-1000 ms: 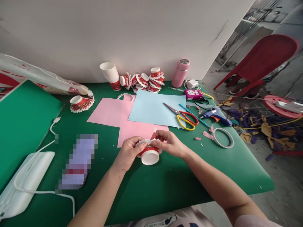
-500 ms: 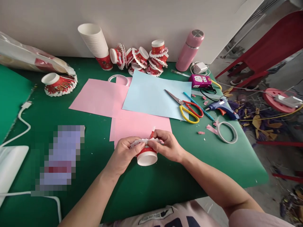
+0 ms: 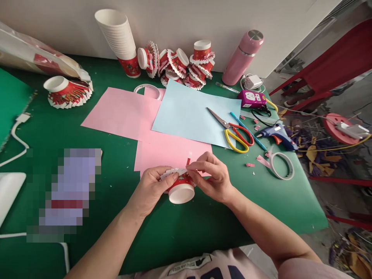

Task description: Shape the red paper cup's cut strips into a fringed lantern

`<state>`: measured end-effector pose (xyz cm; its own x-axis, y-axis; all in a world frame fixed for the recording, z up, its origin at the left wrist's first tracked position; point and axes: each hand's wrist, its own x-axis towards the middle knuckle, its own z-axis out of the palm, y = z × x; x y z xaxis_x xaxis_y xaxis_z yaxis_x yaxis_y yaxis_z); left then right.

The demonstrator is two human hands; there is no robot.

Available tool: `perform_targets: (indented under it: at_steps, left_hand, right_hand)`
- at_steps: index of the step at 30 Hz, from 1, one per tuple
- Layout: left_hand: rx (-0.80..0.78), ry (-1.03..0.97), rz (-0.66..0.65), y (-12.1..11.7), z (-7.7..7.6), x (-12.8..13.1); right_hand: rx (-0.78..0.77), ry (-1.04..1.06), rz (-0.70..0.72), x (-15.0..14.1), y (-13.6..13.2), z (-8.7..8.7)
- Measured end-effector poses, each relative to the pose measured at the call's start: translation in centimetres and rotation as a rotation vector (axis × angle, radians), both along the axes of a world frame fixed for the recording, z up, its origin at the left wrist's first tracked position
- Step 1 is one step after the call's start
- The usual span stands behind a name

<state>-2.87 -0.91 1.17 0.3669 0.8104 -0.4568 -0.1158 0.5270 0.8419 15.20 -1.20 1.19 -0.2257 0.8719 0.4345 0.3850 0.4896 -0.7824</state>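
At the flat pink paper's [image 3: 174,149] six o'clock, the left hand [image 3: 152,188] pinches a round red-and-white paper cup [image 3: 181,193], its white fringe [image 3: 172,173] seemingly part-folded, while the right hand [image 3: 214,177] (gripping or not, I can't tell) meets one upright red-and-white strip [image 3: 188,159], apparently left to fold.

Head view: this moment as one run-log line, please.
left hand: pinching red cup by cut strips | right hand: at same strips | scissors: partly on blue paper

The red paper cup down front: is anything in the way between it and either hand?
Nothing visible is. The left hand holds the red paper cup by its folded strips, and the right hand is right at them too. The scissors lie farther off.
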Motion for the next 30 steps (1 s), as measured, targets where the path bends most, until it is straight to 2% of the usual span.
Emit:
perform_targets:
  at_steps: [6,12,20,30]
  left_hand:
    - [0.069,0.031,-0.012,-0.08,0.16,-0.01]
    - [0.045,-0.075,-0.02,0.0,0.09,-0.1]
    - [0.005,-0.058,-0.008,-0.09,-0.06,-0.03]
    - [0.057,-0.04,-0.026,-0.11,-0.09,-0.05]
  right_hand:
    - [0.156,-0.172,0.002,-0.06,0.15,-0.47]
    - [0.191,-0.204,0.011,-0.01,0.27,-0.52]
    - [0.222,-0.142,0.063,0.09,0.28,-0.7]
    - [0.068,-0.031,0.124,0.11,0.26,-0.38]
